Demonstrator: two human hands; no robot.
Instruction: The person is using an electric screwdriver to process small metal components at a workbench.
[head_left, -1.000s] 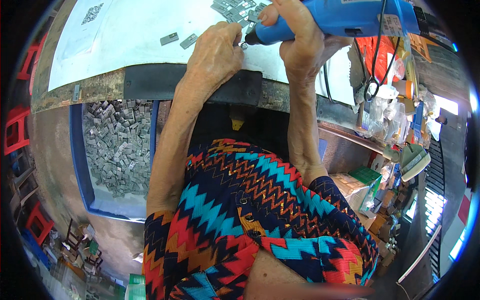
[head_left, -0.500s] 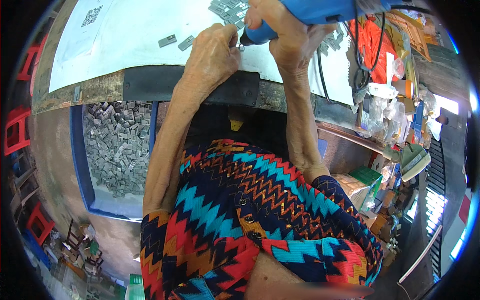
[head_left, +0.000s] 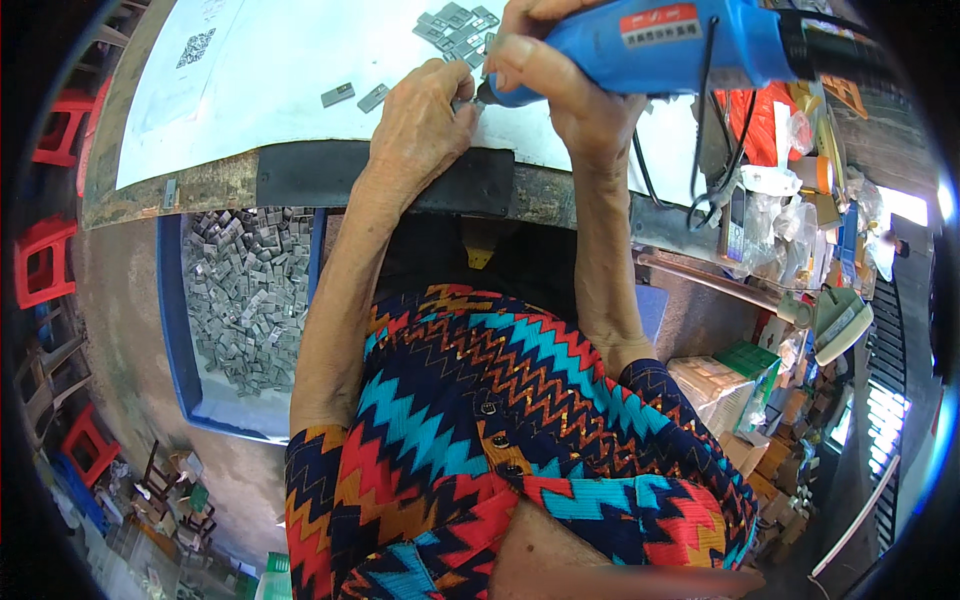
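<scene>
Wrapped around the barrel of a blue handheld power tool (head_left: 650, 45), the right hand (head_left: 560, 80) has its grip pressed tight on the body, with the tool's dark tip angled down and to the left toward the other hand. Left hand (head_left: 425, 120) rests on the white sheet (head_left: 250, 90) that covers the desk (head_left: 200, 190), its fingers bunched together at the tool's tip — they seem to pinch a small grey metal piece there, though the piece itself is mostly hidden by the fingers. Both hands meet near the desk's near edge, just above a black pad (head_left: 310, 175) fixed along that edge.

Two loose grey metal pieces (head_left: 355, 96) lie on the sheet just left of the left hand, and a small heap of similar pieces (head_left: 455, 22) sits beyond the hands, close to the top of the view. A black cord (head_left: 700, 120) loops down from the tool on the right side.

Below the desk on the left, a blue-rimmed bin (head_left: 175, 330) holds a mass of the same grey pieces. Red stools (head_left: 45, 270) stand farther left — boxes and bagged goods crowd the shelves (head_left: 790, 250) on the right. A zigzag-patterned garment (head_left: 500, 450) in red, blue, orange and black fills the lower middle.
</scene>
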